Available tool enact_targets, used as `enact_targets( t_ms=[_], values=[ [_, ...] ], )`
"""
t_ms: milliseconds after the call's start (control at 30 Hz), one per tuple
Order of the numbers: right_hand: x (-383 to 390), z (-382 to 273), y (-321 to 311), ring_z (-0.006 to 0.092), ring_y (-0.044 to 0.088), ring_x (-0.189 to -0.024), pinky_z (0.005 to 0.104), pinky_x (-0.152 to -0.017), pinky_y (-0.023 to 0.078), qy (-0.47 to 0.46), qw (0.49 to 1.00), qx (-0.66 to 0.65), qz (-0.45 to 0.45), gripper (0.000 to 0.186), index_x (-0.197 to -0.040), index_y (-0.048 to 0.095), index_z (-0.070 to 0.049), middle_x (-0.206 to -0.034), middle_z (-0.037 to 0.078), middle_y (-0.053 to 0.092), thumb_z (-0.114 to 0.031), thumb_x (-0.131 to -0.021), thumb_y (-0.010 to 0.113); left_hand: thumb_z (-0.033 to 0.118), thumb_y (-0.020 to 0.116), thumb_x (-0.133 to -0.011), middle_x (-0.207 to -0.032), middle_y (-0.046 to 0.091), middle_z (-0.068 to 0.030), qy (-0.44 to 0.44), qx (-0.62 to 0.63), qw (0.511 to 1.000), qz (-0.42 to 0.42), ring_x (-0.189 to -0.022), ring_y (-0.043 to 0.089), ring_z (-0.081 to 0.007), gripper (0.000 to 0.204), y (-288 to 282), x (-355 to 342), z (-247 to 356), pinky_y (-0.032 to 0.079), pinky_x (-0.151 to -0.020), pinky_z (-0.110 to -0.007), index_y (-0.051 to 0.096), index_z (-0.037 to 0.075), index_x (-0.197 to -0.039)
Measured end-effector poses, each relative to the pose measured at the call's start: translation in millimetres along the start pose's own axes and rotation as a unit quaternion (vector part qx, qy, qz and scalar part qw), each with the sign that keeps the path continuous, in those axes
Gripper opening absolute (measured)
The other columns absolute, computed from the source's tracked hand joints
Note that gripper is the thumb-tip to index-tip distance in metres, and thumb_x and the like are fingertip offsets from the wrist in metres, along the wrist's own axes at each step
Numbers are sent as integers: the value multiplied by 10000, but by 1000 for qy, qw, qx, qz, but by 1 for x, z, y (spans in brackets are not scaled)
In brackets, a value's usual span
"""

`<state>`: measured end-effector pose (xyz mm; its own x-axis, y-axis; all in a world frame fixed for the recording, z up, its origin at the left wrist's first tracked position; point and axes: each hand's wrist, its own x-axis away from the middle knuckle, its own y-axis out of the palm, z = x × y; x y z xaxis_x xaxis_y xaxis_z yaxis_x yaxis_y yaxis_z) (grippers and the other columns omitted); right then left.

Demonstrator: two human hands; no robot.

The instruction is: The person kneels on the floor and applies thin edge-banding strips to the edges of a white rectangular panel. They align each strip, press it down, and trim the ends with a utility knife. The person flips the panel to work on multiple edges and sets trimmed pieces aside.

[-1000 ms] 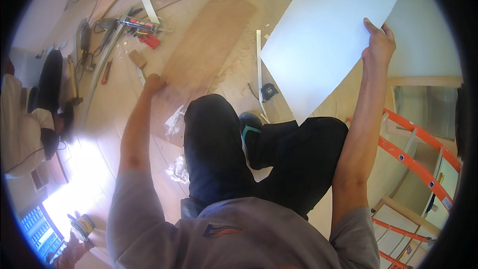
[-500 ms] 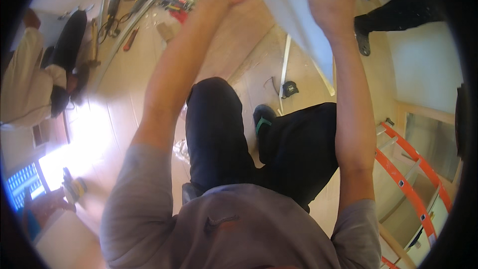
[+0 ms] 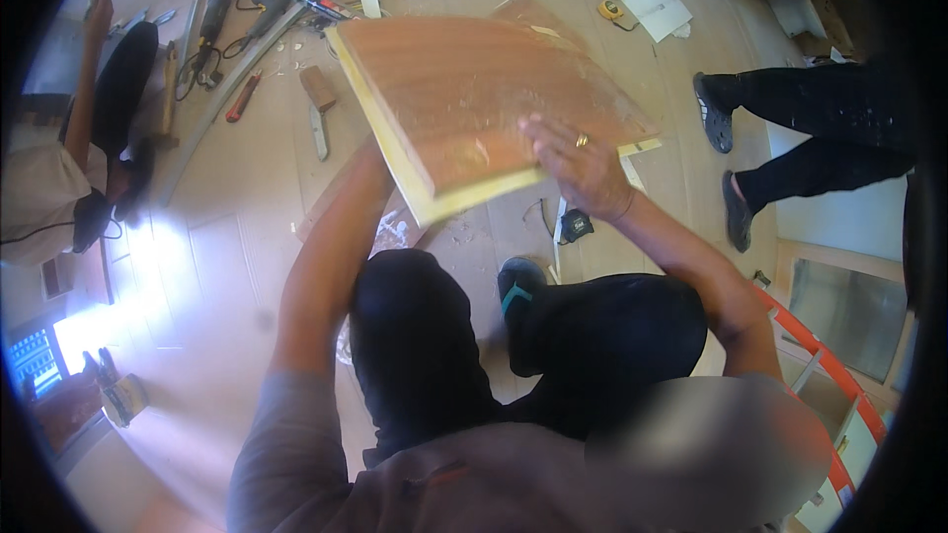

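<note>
A brown wood panel (image 3: 434,89) with a pale yellow border along its near and left edges is tilted in front of me, above the floor. My right hand (image 3: 583,173), a ring on one finger, lies on its face near the near right edge; the fingers are extended and slightly blurred. My left forearm (image 3: 331,247) reaches up to the panel's left side, and the left hand is hidden behind it. Below the right hand, a black tape measure (image 3: 575,225) rests on the floor beside a thin pale strip. My knees are bent beneath the panel.
Power tools (image 3: 212,15), a red-handled tool (image 3: 244,97) and a wood block (image 3: 317,89) lie at left. White sheets (image 3: 657,8) and a yellow tape measure (image 3: 610,10) are far right. One person is at left; another's legs (image 3: 820,104) stand right, above an orange ladder (image 3: 825,350).
Both hands were higher, holding a panel seen from its white side at a steep angle. Now a brown face shows, lower and nearer, with my right hand across it and my left hidden.
</note>
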<state>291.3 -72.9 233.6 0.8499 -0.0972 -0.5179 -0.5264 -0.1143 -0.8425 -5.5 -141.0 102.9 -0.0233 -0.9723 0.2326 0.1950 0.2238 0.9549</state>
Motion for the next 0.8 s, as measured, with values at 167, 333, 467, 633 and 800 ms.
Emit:
enact_targets(
  t_ms=[167,333,467,633,800],
  values=[
    [65,-17,28,259,541,-1335,498,-1126,391,3,996,23,-87,203,-1111,556,-148,-1419,96,583,-129,-913,601,653,268,-1012,-1508,426,-205,-73,127,982,-120,-1339,470,-391,799,-60,44,-28,358,-1138,-548,311,47,-1531],
    [126,-33,74,257,478,-1382,496,-1170,333,18,986,-17,-163,158,-1063,586,-159,-1422,68,561,-152,-906,606,665,272,-1009,-1511,434,-220,-39,41,998,41,-1376,439,-392,833,-100,101,-66,338,-1161,-535,319,12,-1524],
    [165,-37,97,283,471,-1362,501,-1168,309,67,979,-4,-194,235,-1069,600,-154,-1339,65,572,-109,-847,660,612,335,-1020,-1460,493,-224,-67,46,987,141,-1350,481,-352,782,-107,136,-89,354,-1159,-512,387,-22,-1475],
    [172,-59,137,286,521,-1207,513,-1001,369,301,941,127,-91,267,-1087,615,-158,-1202,61,573,-178,-830,685,340,470,-1062,-1311,601,-132,-33,-172,955,238,-1221,577,-289,404,-138,153,-84,434,-1072,-475,514,39,-1328],
    [185,-62,136,308,540,-1118,496,-920,394,369,917,146,-30,330,-1100,620,-143,-1183,79,567,-107,-781,696,278,493,-1059,-1279,616,-113,-69,-228,947,216,-1175,606,-255,311,-113,145,-91,486,-1004,-459,551,49,-1262]
  ],
)
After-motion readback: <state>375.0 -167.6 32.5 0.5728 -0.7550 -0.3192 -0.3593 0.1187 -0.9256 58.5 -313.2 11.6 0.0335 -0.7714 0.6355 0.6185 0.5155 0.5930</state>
